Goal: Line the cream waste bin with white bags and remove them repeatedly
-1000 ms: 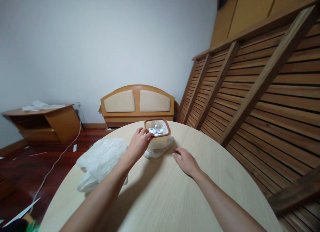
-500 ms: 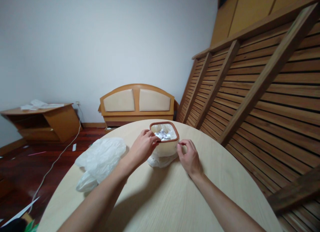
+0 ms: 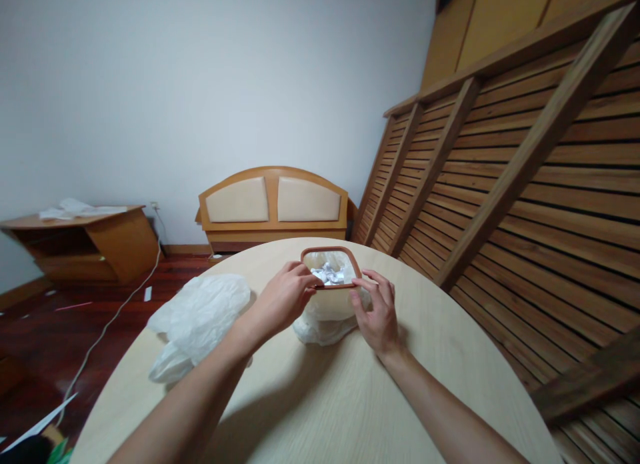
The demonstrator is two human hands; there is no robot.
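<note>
A small trash bin (image 3: 334, 307) with a brown rim (image 3: 331, 249) stands on the round table, lined with a translucent white plastic bag that bunches around its base. Crumpled silvery-white scraps (image 3: 330, 275) lie inside it. My left hand (image 3: 291, 291) is closed on the rim at its near left corner, the fingertips over the edge. At the near right corner my right hand (image 3: 377, 311) pinches the same rim, fingers on top and thumb below. Left of the bin, beside my left forearm, rests a crumpled white plastic bag (image 3: 207, 324).
The pale round table (image 3: 440, 371) fills the foreground. Behind it stands a headboard (image 3: 273, 231) against the wall. Wooden slatted panels (image 3: 480, 177) lean at the right. A low cabinet (image 3: 117, 244) and a white cable (image 3: 107, 327) are on the left.
My right hand has moved up from beside the bin and taken hold of the rim's near right corner. The rim has shifted slightly toward me; my left hand has stayed on it.
</note>
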